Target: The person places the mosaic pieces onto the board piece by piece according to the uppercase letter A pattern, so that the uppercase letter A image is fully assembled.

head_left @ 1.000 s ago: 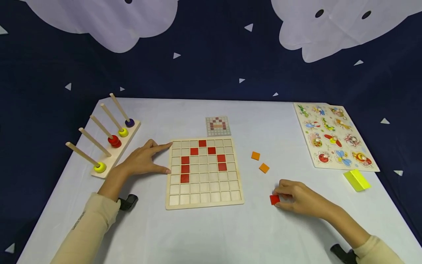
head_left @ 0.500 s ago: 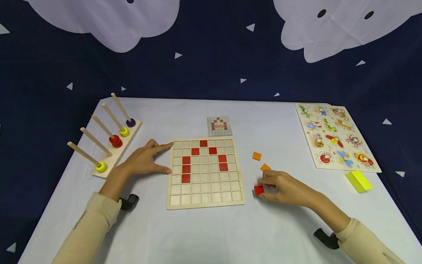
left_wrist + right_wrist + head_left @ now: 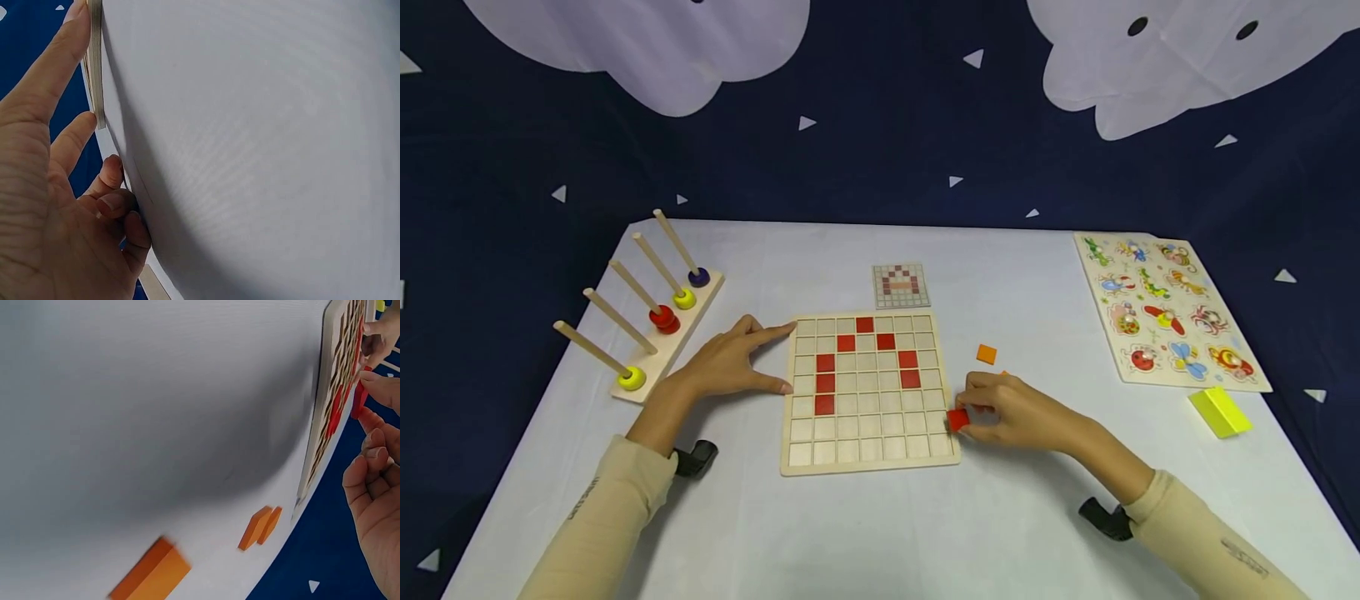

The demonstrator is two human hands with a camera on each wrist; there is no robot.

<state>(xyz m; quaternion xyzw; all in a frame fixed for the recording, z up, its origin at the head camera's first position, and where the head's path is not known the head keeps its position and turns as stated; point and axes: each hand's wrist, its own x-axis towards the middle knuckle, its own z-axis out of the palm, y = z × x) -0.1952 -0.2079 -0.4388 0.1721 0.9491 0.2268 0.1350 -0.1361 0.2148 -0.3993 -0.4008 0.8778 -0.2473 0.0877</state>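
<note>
My left hand reaches its thumb and index finger to the left edge of a wooden grid board, touching it; its other fingers look bent in the left wrist view. Several red tiles lie in the board's cells, forming an arch. Between thumb and fingertips, my right hand pinches a loose red tile, held over the board's right edge. In the right wrist view that red tile stands tilted between the fingertips. An orange tile lies right of the board; another is mostly hidden behind the right hand.
A small pattern card lies beyond the board. To the left stands a wooden peg rack with coloured rings. An insect picture board and a yellow block sit at the right. A dark cloth hangs behind the table.
My right hand has moved left with the red tile, from the bare tabletop to the board's right edge, now covering most of one orange tile. The left hand stays at the board.
</note>
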